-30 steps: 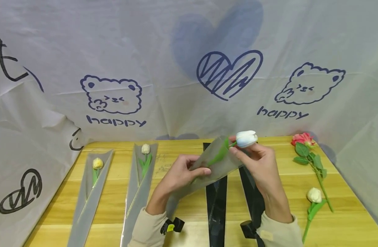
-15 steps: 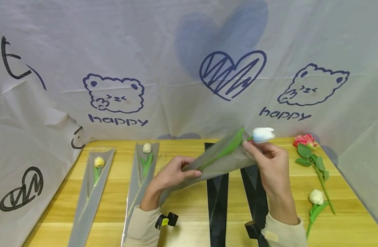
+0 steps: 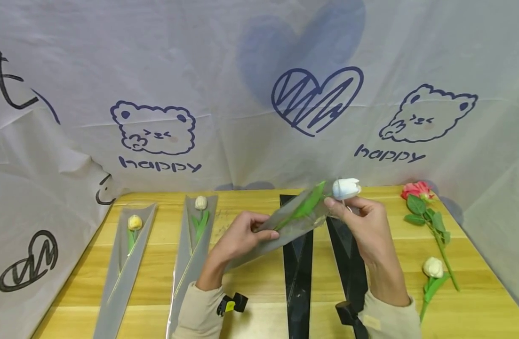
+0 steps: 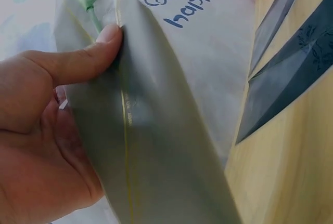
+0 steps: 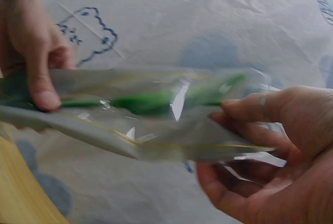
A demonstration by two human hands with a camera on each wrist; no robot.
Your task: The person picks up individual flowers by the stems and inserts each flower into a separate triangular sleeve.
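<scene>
In the head view my left hand [image 3: 244, 240] grips a grey, partly clear flower sleeve [image 3: 293, 234], its thumb lying across the front. Inside the sleeve, a long green leaf [image 3: 307, 203] and stem show through the film. A white tulip with a bluish base [image 3: 346, 188] is at the sleeve's wide end. My right hand [image 3: 365, 226] pinches the stem just below this bloom, also touching the film edge. The right wrist view shows thumb and fingers around the sleeve's mouth [image 5: 244, 146]. Up close, the left thumb [image 4: 86, 60] presses the grey film.
Two grey sleeves, with a yellow tulip [image 3: 134, 222] and a cream tulip [image 3: 200, 203], lie at left. Two black sleeves [image 3: 297, 282] lie mid-table, the second partly under my right arm. A pink rose [image 3: 417, 190] and loose white tulip [image 3: 433, 267] lie at right.
The bloom and right hand shifted right, then slightly back left. The leaf now lies lower within the sleeve's outline. My left hand stays gripping the sleeve, a little further left than at first.
</scene>
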